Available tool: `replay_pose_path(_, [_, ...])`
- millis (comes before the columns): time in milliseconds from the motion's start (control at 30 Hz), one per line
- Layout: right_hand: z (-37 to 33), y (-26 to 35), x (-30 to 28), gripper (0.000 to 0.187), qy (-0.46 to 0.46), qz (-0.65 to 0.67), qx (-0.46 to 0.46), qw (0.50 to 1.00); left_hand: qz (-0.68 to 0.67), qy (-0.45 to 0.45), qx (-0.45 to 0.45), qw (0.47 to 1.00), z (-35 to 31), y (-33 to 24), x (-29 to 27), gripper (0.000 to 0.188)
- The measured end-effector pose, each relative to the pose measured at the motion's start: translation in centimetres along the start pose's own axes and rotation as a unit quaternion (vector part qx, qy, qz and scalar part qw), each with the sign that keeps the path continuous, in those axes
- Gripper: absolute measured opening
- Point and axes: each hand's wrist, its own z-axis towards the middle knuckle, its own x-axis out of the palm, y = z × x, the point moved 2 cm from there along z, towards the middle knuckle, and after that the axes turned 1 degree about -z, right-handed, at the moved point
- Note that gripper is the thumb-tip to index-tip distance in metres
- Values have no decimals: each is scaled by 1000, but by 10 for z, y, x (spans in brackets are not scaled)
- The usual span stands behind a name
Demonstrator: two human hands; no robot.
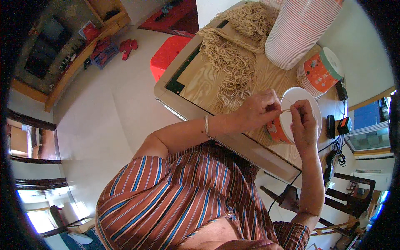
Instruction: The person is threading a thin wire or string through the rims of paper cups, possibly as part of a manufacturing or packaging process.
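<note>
My left hand point(259, 109) and my right hand point(304, 124) meet over an orange paper bucket with a white inside point(291, 95). Both hands are closed, fingertips pinching a thin tan cord point(286, 111) between them. A fine loop of the cord stands up just past the fingers. Left of the bucket, a loose heap of the same tan cord point(235, 66) spreads over the wood-grained table point(200, 71). A bracelet point(206, 127) circles my left wrist. My right hand hides part of the bucket's near side.
A tall stack of white paper buckets with reddish rims point(298, 35) leans at the table's far side. Beside it lies a shorter orange stack with a green-edged end point(320, 71). Black cables point(341, 154) run along the right edge. A red stool point(166, 56) stands beyond the left edge.
</note>
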Motion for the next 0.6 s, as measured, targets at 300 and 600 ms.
replay_pose_path(300, [-4,10,2,7,-9,-45,-64,997,77,-34,78,993,-4,-2,3,9])
replay_pose_path(600, [-1,18,3,9,40,-53,-60,996,-23,-6,16,1000,2,2,0,22])
